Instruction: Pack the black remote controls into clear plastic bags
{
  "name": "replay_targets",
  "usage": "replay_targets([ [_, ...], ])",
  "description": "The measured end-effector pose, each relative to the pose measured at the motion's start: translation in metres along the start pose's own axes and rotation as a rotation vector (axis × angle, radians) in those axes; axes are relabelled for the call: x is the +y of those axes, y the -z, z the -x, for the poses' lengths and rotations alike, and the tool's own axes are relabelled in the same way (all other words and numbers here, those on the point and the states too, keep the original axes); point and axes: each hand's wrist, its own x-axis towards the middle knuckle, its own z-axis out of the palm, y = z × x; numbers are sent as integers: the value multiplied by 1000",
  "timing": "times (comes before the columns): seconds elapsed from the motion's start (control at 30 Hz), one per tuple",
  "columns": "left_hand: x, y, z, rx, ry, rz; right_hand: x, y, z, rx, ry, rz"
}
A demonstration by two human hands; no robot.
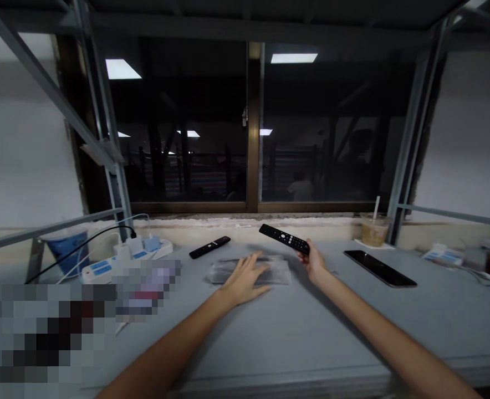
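My right hand (312,262) grips the lower end of a black remote control (284,238), which is tilted with its buttons showing, raised above the table. Spread fingers of my left hand (245,279) rest over a clear plastic packet (279,270) lying flat on the grey table; what is inside the packet, if anything, I cannot make out. A second black remote control (210,247) lies on the table to the left of the packet, apart from both hands.
A dark phone (380,268) and a drink cup with a straw (374,231) are on the right. On the left, a white power strip (127,260) with plugs and cables stands near a blue cup (65,252). Metal posts frame the window behind. Pixelated patches hide the lower left.
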Motion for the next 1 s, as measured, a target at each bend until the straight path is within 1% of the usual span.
replay_targets([
  [0.13, -1, 0, -3, 25, -33, -50, 2, -2, 2, -53, -17, -17],
  [0.2, -1, 1, -5, 71, -22, -83, 3, -2, 4, -92, -17, -32],
  [0.3, -3, 3, -6, 154, 54, -190, 4, -1, 5, -142, -15, -58],
  [0.37, -7, 5, -7, 180, 117, -265, 4, 0, 3, -168, -12, -73],
  [0.53, -18, 11, -4, 155, 203, -341, 4, 1, -2, -233, -3, -82],
  [0.67, -26, 16, -3, 163, 260, -366, 5, 2, 0, -289, -1, -55],
  [0.77, -32, 18, -2, 150, 262, -364, 6, 2, 3, -328, -12, -39],
  [0.9, -36, 16, 0, 172, 250, -371, 9, 1, 8, -379, -28, -21],
  [1.0, -37, 13, 1, 163, 249, -328, 10, -1, 12, -448, 8, 32],
])
